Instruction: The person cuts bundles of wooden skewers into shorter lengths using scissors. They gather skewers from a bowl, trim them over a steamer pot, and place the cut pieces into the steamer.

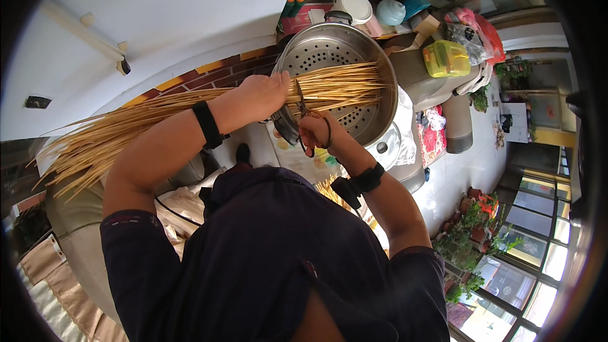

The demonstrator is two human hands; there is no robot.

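My left hand [266, 95] grips a thick bundle of long dry straw stalks [342, 80] at the near left rim of a metal steamer pot [390, 121]. One end of the bundle lies over the perforated steamer floor. The rest trails out to the left past my forearm. In my right hand [317, 132] is a pair of dark-handled scissors [300, 97], its fingers in the handle loops. The blades lie against the stalks just right of my left hand. How far they are apart I cannot tell.
A glass pot lid [382, 148] rests below the steamer, and more cut straw [330, 190] lies near my right wrist. Beyond stand a white lidded bucket [355, 7] and a yellow plastic box [446, 58]. Potted plants [475, 232] line the right side. A white wall [156, 14] borders the left.
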